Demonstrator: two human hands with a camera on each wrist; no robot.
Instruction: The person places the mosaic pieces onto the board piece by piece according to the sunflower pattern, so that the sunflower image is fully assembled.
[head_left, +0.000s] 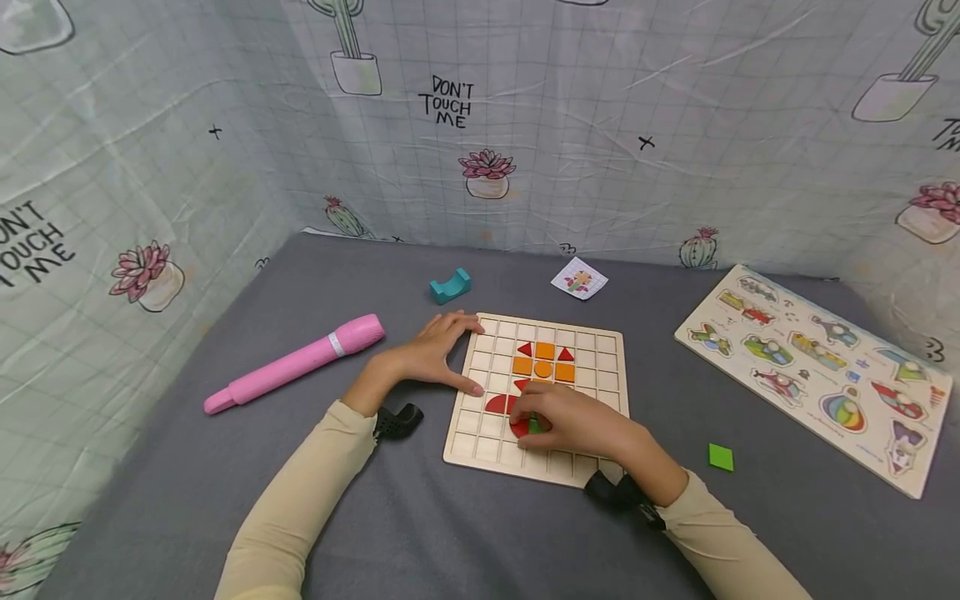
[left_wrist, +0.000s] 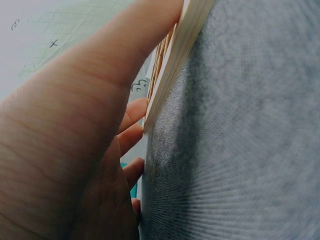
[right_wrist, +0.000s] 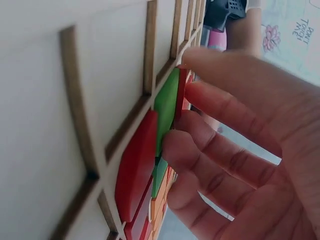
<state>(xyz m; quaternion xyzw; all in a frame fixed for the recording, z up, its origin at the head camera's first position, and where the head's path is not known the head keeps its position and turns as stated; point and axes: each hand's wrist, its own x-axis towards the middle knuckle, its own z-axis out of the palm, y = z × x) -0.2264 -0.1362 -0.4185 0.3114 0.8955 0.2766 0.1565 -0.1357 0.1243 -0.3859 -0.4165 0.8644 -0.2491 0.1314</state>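
A square wooden grid board (head_left: pixel 472 446) lies on the grey cloth with flat coloured pieces in its cells. My left hand (head_left: pixel 431 350) rests at the board's left side, fingers spread at the far corner and thumb on the edge. Over the lower middle, my right hand (head_left: pixel 581 421) pinches a curved red piece (head_left: pixel 519 428) between thumb and fingertips, right beside a green piece (right_wrist: pixel 166 112). Another red piece (head_left: pixel 496 404) lies just up and left. Orange squares (head_left: pixel 545 351), an orange circle (head_left: pixel 543 368) and red triangles (head_left: pixel 565 355) fill cells farther up. My right hand hides some cells.
A loose green square (head_left: pixel 721 457) lies right of the board. Beyond it is a wooden picture puzzle (head_left: pixel 806 367). A pattern card (head_left: pixel 580 278) and a teal curved block (head_left: pixel 451 287) sit behind the board. To the left lies a pink thick pen-shaped object (head_left: pixel 292 364).
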